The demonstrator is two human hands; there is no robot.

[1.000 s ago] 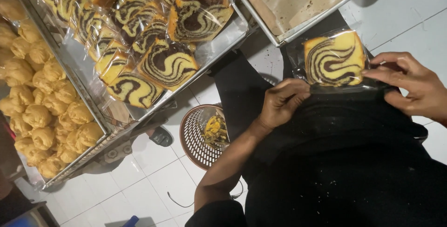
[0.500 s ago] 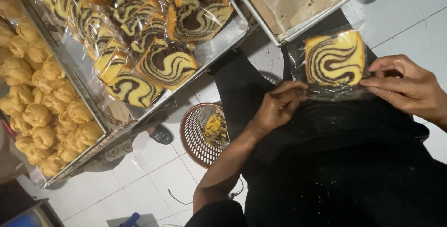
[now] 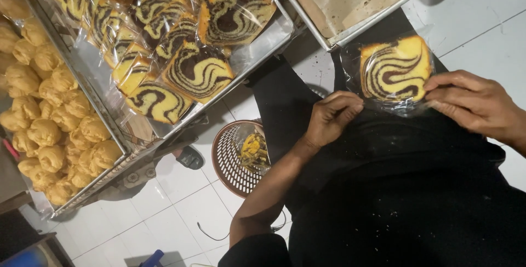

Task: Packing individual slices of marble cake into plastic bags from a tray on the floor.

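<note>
The bagged marble cake slice [image 3: 395,69] lies flat on the person's dark lap between both hands, left hand [image 3: 332,118] curled pinching its plastic edge, right hand [image 3: 476,105] fingers pressed together on its other side.

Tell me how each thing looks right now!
Left hand: fingers curled, pinching the bag edge.
Right hand: gripping the bag's other side.
Marble cake slice: wrapped in a clear bag, lying on the lap.
Tray of wrapped slices: full.
Brown basket: holds scraps.
</note>
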